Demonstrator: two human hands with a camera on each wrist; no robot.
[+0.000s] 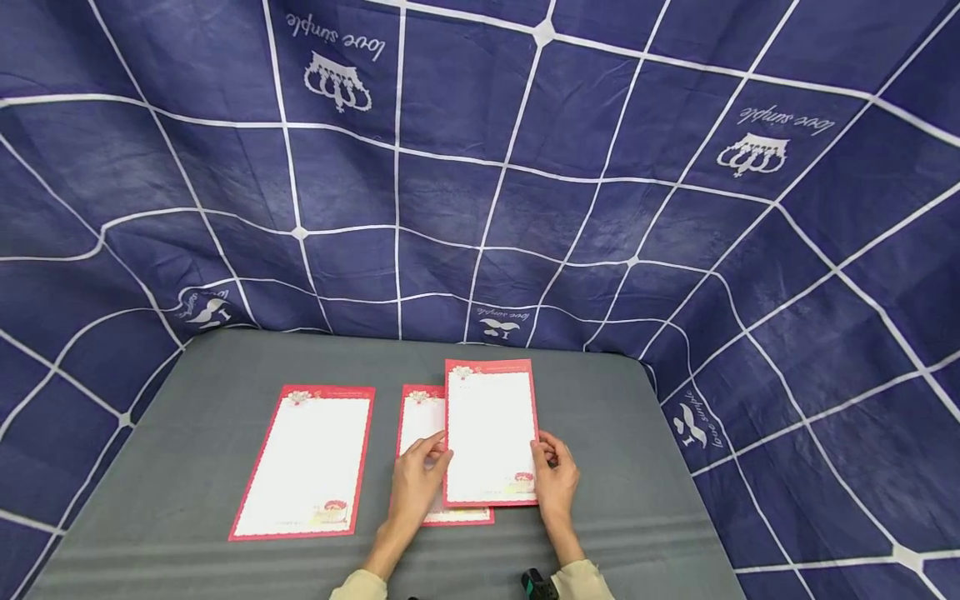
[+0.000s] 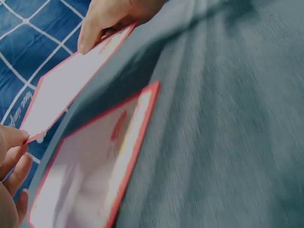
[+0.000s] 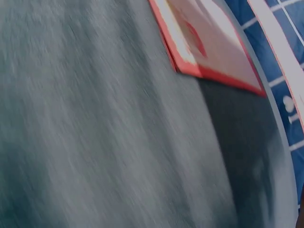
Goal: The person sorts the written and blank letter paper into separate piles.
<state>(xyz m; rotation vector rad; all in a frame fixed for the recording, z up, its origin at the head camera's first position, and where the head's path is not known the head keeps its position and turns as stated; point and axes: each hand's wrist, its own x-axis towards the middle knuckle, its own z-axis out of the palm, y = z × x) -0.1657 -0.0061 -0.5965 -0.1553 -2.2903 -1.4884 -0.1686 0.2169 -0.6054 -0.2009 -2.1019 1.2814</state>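
In the head view, a red-bordered white sheet of paper [image 1: 491, 433] is raised off the table between two hands. My left hand [image 1: 414, 483] pinches its left edge, thumb on the printed face. The right hand [image 1: 555, 482] grips the opposite edge near the lower corner. Beneath it lies another matching sheet [image 1: 422, 417], partly covered by the raised one. From the left wrist view, the held sheet [image 2: 66, 90] hangs tilted above the lying sheet [image 2: 90, 161]. Only a strip of the held sheet [image 3: 282, 47] shows in the right wrist view, beside the lying paper [image 3: 213, 42].
A third red-bordered sheet [image 1: 307, 462] lies flat to the left on the grey table [image 1: 622, 433]. Blue cloth [image 1: 450, 192] with white lines and crown prints hangs behind the table and along its sides. A dark band [image 1: 538, 585] is around the right wrist.
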